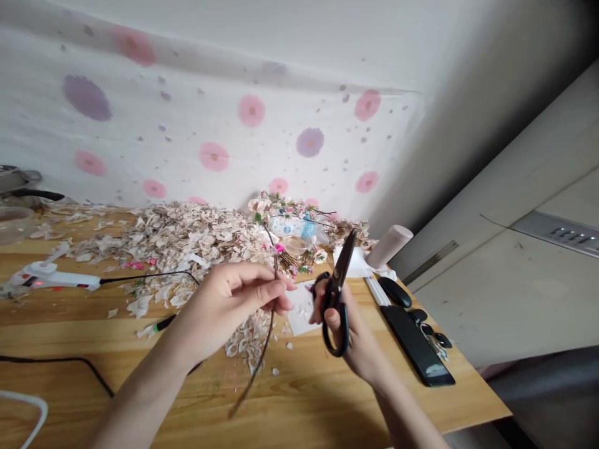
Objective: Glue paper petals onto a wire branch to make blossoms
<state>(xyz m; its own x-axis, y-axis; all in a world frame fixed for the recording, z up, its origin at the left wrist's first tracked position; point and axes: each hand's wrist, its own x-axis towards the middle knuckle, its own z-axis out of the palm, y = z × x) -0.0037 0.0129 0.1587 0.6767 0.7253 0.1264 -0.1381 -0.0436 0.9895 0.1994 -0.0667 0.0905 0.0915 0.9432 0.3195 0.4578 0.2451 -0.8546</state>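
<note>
Between the thumb and fingers of my left hand (238, 302) is a thin dark stem (263, 354). It runs down toward me, and its upper part rises to a green leaf and a pale flower (259, 206). A pair of black-handled scissors (340, 280) sits in my right hand (353, 333), blades pointing up and seemingly closed. My thumb and fingers are at its handle loops. The scissors are to the right of the stem, apart from it. Behind my hands lies a large heap of pale petals (187, 234) on the wooden table (309, 399).
At the left lies a white glue gun (60, 276) with a black cord. Several small flowers on stems (304, 252) lie at the back near a clear dish. On the right are a white roll (389, 246), a black phone (416, 346) and keys (435, 340), near the table's right edge.
</note>
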